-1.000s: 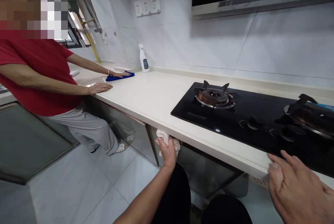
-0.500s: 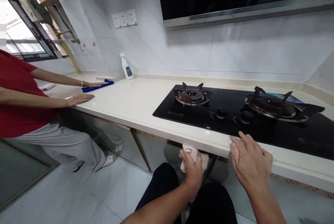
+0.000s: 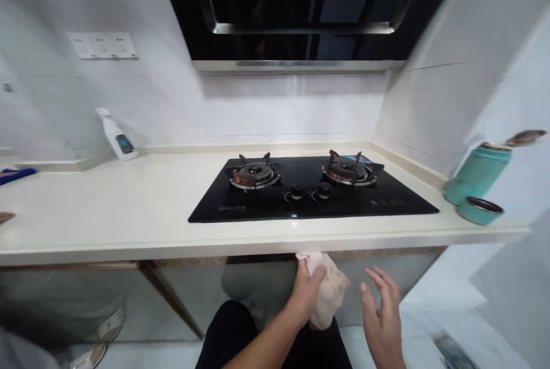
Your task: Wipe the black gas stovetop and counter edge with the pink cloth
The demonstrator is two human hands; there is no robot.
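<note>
My left hand (image 3: 307,291) is closed on a pale, stained cloth (image 3: 330,294) that hangs just below the front edge of the countertop (image 3: 141,203). To the right of the cloth, my right hand (image 3: 383,314) is in the air with its fingers apart, holding nothing and touching neither the cloth nor the counter. Above both hands, a black gas stove (image 3: 275,200) with two burners and two knobs is set in the counter.
A white spray bottle (image 3: 119,137) stands by the back wall at left. At the right end are a teal canister (image 3: 478,173) and a small teal bowl-shaped container (image 3: 479,212). A range hood (image 3: 296,14) hangs overhead. Part of a blue cloth (image 3: 17,175) shows at far left.
My view has swung to the right, bringing the teal containers in and leaving most of the co-worker out. My right hand has come off the counter edge; my left still holds the cloth.
</note>
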